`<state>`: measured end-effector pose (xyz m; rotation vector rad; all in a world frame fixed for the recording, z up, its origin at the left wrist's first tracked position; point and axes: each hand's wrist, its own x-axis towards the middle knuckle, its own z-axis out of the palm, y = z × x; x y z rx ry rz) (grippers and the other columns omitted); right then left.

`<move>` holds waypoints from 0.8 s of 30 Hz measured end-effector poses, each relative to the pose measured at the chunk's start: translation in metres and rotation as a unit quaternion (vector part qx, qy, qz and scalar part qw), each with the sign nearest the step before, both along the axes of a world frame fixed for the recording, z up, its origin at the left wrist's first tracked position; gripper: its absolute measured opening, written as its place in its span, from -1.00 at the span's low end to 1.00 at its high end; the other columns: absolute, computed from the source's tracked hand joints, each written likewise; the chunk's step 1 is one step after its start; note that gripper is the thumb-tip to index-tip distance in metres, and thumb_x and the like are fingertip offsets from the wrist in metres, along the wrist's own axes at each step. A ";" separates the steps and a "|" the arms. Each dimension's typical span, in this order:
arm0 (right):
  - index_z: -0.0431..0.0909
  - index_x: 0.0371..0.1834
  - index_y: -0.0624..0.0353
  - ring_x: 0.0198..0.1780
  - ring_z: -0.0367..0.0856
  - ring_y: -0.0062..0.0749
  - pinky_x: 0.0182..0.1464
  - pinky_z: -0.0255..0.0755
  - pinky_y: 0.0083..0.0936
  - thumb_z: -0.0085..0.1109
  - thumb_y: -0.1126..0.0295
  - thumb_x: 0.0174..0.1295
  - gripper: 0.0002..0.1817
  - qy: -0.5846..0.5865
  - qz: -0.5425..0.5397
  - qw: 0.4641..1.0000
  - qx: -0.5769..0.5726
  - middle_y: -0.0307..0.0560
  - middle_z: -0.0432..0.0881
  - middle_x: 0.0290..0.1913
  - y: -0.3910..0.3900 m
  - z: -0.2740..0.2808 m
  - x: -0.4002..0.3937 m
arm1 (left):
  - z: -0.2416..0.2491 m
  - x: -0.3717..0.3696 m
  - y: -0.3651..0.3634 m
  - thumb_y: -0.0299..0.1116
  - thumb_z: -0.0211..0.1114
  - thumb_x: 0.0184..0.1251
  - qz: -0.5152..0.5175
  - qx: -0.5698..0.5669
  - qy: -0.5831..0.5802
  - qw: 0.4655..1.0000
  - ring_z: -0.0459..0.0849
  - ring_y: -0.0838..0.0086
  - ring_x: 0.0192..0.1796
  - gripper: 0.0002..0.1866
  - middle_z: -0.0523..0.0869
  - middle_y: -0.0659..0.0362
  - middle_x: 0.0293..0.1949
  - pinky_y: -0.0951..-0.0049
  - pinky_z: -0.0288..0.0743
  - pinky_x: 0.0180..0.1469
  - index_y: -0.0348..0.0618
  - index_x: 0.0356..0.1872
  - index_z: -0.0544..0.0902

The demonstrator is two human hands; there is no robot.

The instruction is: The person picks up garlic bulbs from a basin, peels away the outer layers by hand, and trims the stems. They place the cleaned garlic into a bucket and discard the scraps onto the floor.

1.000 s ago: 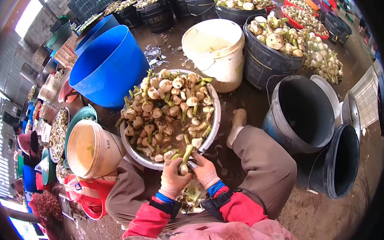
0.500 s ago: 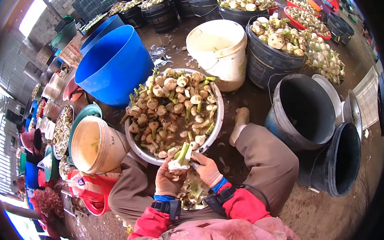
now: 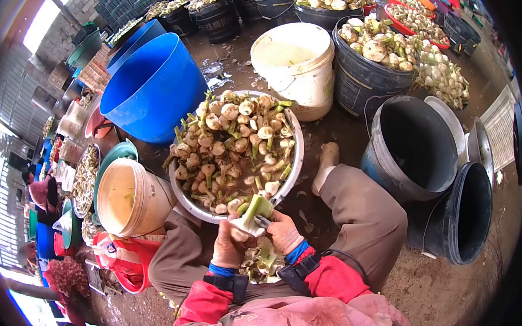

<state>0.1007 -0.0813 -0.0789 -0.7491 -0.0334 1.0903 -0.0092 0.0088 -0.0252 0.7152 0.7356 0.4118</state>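
My left hand is closed around a garlic bulb with a thick green stem stub pointing up and to the right. My right hand grips a small knife, whose short dark blade end meets the bulb's stem side; the handle is mostly hidden in my fingers. Just beyond both hands stands a round metal basin of muddy garlic bulbs in brown water. Below the hands, between my legs, lies a heap of peeled garlic skins.
A blue tub and a white bucket stand beyond the basin. Black buckets are at right, one farther back heaped with garlic. At left are a cream bucket and a red bag. Other people are in the background.
The garlic bulb has been tilted to the right and its stem turned towards my right hand. The knife tip shows more clearly against it. My hands stay in nearly the same place.
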 end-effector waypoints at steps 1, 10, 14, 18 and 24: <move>0.47 0.13 0.30 -0.06 0.58 -0.49 -0.05 0.46 -0.61 -0.10 0.72 0.09 -0.53 0.000 0.002 1.000 0.001 -0.14 0.60 -0.04 -0.001 0.001 0.001 | -0.001 0.001 0.006 0.13 0.19 0.20 0.002 0.001 0.000 1.000 0.63 0.29 -0.13 -0.33 0.60 0.11 -0.07 0.34 0.53 -0.11 -0.17 0.18 0.38; 0.49 0.15 0.13 -0.19 0.59 -0.53 -0.17 0.46 -0.63 0.03 0.54 0.16 -0.57 -0.172 0.087 0.966 -0.171 -0.15 0.66 -0.16 -0.006 0.026 0.012 | 0.042 0.011 0.026 -0.15 0.39 0.08 -0.063 0.639 0.278 0.714 0.65 0.26 -0.30 -0.59 0.67 -0.03 -0.34 0.38 0.48 -0.27 -0.28 -0.18 0.63; 0.46 0.13 0.26 -0.10 0.55 -0.53 -0.03 0.40 -0.62 0.02 0.58 0.12 -0.56 -0.326 0.082 0.926 -0.173 -0.13 0.63 -0.09 0.002 0.015 -0.005 | 0.009 -0.003 0.027 -0.25 0.46 -0.03 -0.183 0.519 0.295 0.781 0.63 0.30 -0.41 -0.68 0.66 0.06 -0.48 0.40 0.47 -0.30 -0.20 -0.26 0.66; 0.45 0.15 0.16 0.02 0.58 -0.21 0.04 0.40 -0.45 0.02 0.51 0.13 -0.56 -0.349 0.049 0.898 -0.263 0.07 0.62 -0.03 0.003 -0.014 0.003 | 0.035 -0.007 0.004 -0.44 0.48 -0.05 -0.141 0.634 0.195 0.735 0.63 0.35 -0.38 -0.75 0.66 0.06 -0.39 0.47 0.48 -0.26 -0.16 -0.30 0.66; 0.47 0.13 0.08 0.09 0.52 0.00 0.14 0.37 -0.32 -0.02 0.49 0.06 -0.52 -0.487 0.310 0.723 -0.378 0.09 0.58 0.03 -0.009 -0.038 0.013 | 0.063 -0.024 -0.006 -0.63 0.39 0.05 -0.037 0.377 0.061 0.924 0.58 0.53 -0.21 -0.74 0.64 0.18 -0.21 0.56 0.47 -0.14 -0.19 -0.20 0.62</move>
